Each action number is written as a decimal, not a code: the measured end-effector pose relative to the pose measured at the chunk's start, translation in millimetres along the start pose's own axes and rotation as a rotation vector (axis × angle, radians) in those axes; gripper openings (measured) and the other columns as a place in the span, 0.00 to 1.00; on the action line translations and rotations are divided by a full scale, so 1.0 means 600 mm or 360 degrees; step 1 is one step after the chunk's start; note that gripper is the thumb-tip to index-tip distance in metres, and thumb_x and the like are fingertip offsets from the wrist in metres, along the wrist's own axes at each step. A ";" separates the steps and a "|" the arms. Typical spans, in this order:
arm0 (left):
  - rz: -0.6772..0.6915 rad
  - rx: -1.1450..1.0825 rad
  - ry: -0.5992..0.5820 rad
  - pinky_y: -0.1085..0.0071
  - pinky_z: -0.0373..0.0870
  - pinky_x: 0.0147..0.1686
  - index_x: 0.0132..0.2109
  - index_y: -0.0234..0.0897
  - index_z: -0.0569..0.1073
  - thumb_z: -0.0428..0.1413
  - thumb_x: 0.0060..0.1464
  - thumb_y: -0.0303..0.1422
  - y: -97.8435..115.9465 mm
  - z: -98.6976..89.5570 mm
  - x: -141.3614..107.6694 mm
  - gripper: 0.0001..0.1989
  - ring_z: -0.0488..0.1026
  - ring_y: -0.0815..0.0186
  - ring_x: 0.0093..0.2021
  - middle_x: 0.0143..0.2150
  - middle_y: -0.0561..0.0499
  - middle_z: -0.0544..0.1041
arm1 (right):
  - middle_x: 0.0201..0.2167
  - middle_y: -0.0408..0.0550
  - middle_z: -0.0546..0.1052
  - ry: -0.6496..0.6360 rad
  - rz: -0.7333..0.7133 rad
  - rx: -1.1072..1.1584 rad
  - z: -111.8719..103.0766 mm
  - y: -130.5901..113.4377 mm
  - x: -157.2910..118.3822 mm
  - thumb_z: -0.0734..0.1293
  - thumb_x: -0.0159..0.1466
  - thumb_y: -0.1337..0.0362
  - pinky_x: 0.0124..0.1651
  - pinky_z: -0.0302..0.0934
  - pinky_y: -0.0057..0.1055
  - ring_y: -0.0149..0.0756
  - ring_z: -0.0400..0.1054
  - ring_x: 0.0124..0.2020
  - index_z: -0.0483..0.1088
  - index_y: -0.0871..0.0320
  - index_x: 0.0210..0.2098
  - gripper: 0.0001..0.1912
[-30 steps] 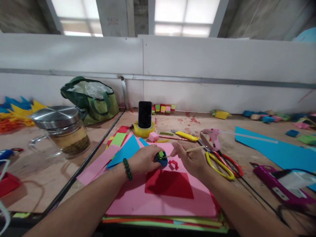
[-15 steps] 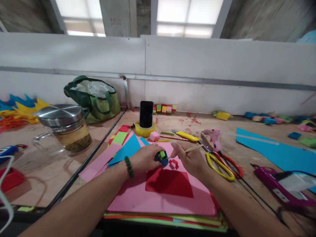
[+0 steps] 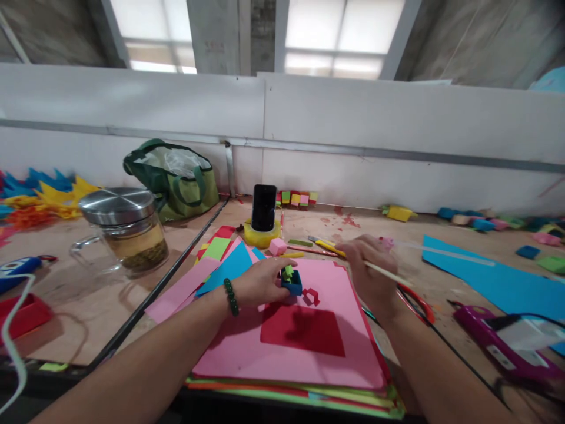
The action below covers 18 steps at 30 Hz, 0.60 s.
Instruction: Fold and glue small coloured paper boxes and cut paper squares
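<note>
My left hand, with a green bead bracelet at the wrist, grips a small blue box by its left side. A light green folded piece shows at the top of the box. My right hand is curled around a thin pale stick, over the scissors and the glue gun, which it mostly hides. A small red folded strip lies right of the box. Below it a red sheet rests on a stack of pink sheets.
A phone stands in a yellow tape roll. A lidded glass cup and a green bag are at the left. Blue foam sheet and a purple device lie at the right.
My right hand has moved right, away from the blue box, with the stick still in it. The blue box now sits more upright, and the view has shifted slightly.
</note>
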<state>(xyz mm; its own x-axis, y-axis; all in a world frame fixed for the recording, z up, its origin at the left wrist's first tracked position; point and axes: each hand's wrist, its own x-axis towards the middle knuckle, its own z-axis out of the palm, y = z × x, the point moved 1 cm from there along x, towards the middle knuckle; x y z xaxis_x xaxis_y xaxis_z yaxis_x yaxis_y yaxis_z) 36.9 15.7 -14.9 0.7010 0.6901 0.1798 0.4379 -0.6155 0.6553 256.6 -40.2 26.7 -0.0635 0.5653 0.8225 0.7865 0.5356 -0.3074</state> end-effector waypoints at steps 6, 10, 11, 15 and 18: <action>0.0042 0.0053 0.0196 0.61 0.64 0.55 0.61 0.35 0.63 0.58 0.40 0.28 -0.006 -0.005 0.002 0.37 0.67 0.54 0.55 0.57 0.42 0.70 | 0.33 0.51 0.77 -0.1170 0.0058 -0.0893 0.033 0.045 -0.015 0.63 0.61 0.72 0.31 0.58 0.30 0.40 0.72 0.33 0.76 0.57 0.34 0.10; 0.0084 -0.0057 0.0291 0.62 0.62 0.58 0.63 0.33 0.58 0.56 0.41 0.25 -0.007 -0.003 0.002 0.39 0.65 0.56 0.58 0.60 0.40 0.66 | 0.36 0.52 0.78 -0.1183 0.0104 -0.0917 0.034 0.056 -0.019 0.59 0.58 0.80 0.33 0.61 0.31 0.43 0.73 0.39 0.75 0.56 0.43 0.21; 0.0114 -0.0063 0.0346 0.61 0.62 0.58 0.63 0.33 0.57 0.55 0.41 0.24 -0.007 -0.002 0.002 0.39 0.65 0.56 0.59 0.61 0.41 0.66 | 0.40 0.53 0.78 -0.1113 0.0118 -0.0866 0.032 0.053 -0.017 0.59 0.59 0.79 0.35 0.63 0.32 0.43 0.72 0.41 0.73 0.56 0.46 0.21; 0.0211 -0.0045 0.0495 0.56 0.60 0.60 0.66 0.36 0.53 0.55 0.44 0.25 -0.005 0.002 0.001 0.40 0.62 0.54 0.61 0.60 0.41 0.66 | 0.47 0.50 0.74 -0.0825 0.0190 -0.0046 0.029 0.016 -0.008 0.64 0.64 0.64 0.37 0.68 0.31 0.36 0.72 0.38 0.66 0.52 0.54 0.18; 0.0319 -0.0056 0.0480 0.55 0.61 0.59 0.67 0.36 0.50 0.56 0.44 0.25 -0.003 0.008 0.002 0.42 0.63 0.53 0.60 0.61 0.40 0.64 | 0.52 0.50 0.72 -0.0844 0.0158 0.0339 0.040 -0.015 -0.014 0.71 0.57 0.60 0.38 0.70 0.33 0.36 0.71 0.39 0.59 0.50 0.59 0.32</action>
<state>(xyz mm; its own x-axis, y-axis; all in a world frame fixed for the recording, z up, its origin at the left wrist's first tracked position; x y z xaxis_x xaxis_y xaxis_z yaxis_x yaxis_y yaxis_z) 39.4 15.6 -19.4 0.5712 0.6414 0.5122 0.2853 -0.7403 0.6088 235.4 -34.4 11.0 -0.3382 0.8270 0.4492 0.6671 0.5473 -0.5054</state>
